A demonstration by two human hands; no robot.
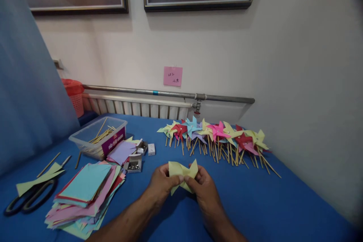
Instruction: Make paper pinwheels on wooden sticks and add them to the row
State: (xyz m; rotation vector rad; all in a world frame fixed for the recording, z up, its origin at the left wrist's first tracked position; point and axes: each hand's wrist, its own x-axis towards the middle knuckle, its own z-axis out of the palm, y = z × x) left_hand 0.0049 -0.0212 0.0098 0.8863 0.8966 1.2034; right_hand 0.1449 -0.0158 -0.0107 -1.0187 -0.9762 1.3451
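Observation:
Both my hands meet over the blue table [255, 204] and pinch a folded yellow paper pinwheel [183, 172]. My left hand [161, 183] grips its left side, thumb on top. My right hand [202, 187] grips its right side, fingers curled round the paper's middle. The paper's corners stick up like petals above my fingers. No stick is attached to it that I can see.
A row of finished coloured pinwheels on sticks [218, 138] lies at the back right. A stack of coloured paper squares [85, 193], black scissors [28, 198], small boxes of pins [133, 163] and a clear tub of wooden sticks [99, 138] sit to the left.

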